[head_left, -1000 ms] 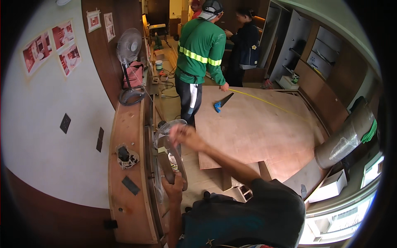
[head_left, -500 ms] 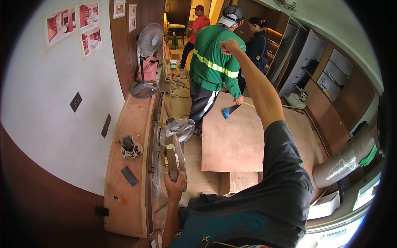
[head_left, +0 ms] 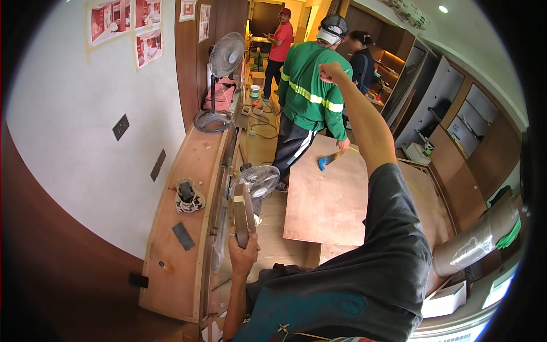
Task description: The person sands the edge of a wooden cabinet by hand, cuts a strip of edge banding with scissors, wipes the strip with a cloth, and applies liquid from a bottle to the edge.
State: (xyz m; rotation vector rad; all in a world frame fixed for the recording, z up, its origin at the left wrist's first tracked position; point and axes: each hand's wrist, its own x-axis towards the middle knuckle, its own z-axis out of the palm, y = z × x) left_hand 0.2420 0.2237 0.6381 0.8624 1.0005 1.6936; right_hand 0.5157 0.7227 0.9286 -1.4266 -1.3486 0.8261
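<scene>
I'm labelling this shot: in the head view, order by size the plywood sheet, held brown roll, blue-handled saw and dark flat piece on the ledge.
Plywood sheet
Brown roll in the left hand; nearness may enlarge it
Blue-handled saw, dark flat piece: too alike to rank

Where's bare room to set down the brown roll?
The roll could go on the plywood sheet, bare between the blue-handled saw and the sheet's near edge. The ledge is mostly free between the dark strip and its near end, bar one small object. Crowded: mid-ledge around the cloth pouch; the far floor among cables.
</scene>
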